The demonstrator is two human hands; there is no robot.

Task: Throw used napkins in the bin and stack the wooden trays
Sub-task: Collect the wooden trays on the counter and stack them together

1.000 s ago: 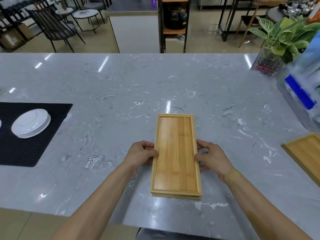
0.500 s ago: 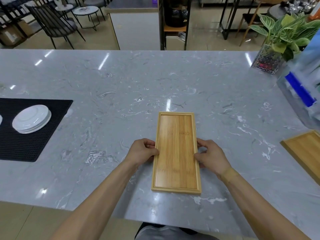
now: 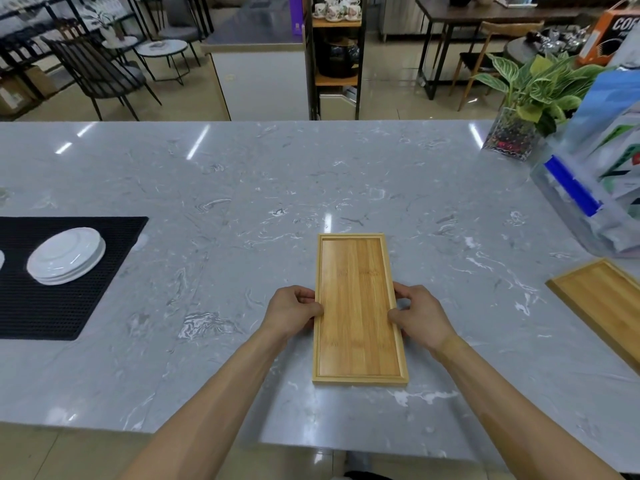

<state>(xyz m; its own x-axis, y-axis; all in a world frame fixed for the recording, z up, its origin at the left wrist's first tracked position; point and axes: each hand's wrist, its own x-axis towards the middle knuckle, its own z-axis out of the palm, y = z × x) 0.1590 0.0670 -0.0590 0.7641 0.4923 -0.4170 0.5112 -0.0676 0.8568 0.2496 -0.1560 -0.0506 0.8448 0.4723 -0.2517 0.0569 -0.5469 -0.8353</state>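
Observation:
A long bamboo tray (image 3: 356, 306) lies lengthwise on the grey marble counter (image 3: 242, 188) in front of me. My left hand (image 3: 294, 311) pinches its left rim and my right hand (image 3: 420, 315) pinches its right rim, both about halfway along. An earlier frame showed a second tray edge under it; now it looks flush and I cannot tell what lies beneath. Another wooden tray (image 3: 604, 303) rests at the right edge, partly cut off by the frame. No napkins or bin are in view.
A black mat (image 3: 52, 306) at the left holds a stack of white plates (image 3: 65, 256). At the right stand a clear box of packets (image 3: 595, 199) and a potted plant (image 3: 526, 109). Chairs, shelves and tables stand beyond the counter.
The tray in my hands has settled flat; the lower tray edge seen a second ago no longer shows. My hands stay on its sides.

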